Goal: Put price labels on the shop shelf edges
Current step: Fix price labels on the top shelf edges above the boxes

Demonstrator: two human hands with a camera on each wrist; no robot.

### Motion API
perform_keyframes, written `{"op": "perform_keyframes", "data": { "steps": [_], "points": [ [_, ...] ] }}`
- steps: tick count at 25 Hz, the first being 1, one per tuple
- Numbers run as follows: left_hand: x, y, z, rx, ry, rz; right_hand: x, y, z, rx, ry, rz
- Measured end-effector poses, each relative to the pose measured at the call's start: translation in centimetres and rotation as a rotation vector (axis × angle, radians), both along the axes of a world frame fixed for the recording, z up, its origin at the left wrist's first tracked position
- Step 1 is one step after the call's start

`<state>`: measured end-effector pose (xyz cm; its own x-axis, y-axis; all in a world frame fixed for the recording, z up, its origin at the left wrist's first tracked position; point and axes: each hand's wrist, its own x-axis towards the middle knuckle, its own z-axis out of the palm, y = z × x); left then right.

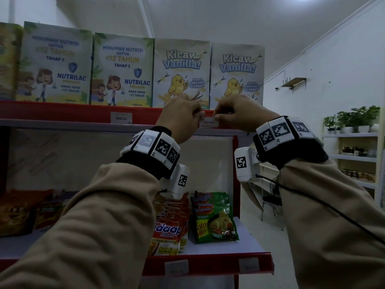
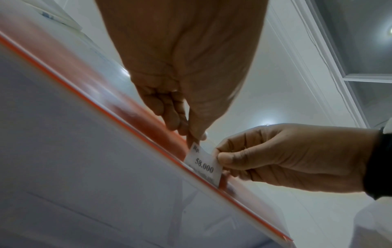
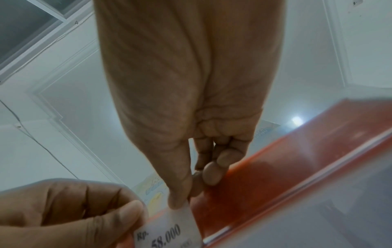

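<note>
A small white price label printed "58.000" sits against the red edge strip of the top shelf, below the Kicaw Vanilla boxes. My left hand pinches the label's left end between thumb and fingertip. My right hand pinches its right end the same way. In the left wrist view the label has its lower edge in the strip's clear channel, left hand above, right hand beside. In the right wrist view, the label shows between right hand and left hand.
Another price label sits on the same strip to the left, below the Nutrilac boxes. The shelf below holds noodle packets and carries two faint labels on its red edge. A white rack with plants stands at right.
</note>
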<state>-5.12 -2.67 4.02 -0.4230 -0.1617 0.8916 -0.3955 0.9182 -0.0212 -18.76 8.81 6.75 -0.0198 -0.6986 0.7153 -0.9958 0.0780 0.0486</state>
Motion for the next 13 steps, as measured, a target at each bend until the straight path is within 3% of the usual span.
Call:
{"op": "perform_keyframes", "data": {
  "steps": [13],
  "points": [
    [0.1,-0.7,-0.2,-0.032,0.031,-0.063,0.3,-0.2,-0.9,-0.129,-0.086,0.054]
  ]
}}
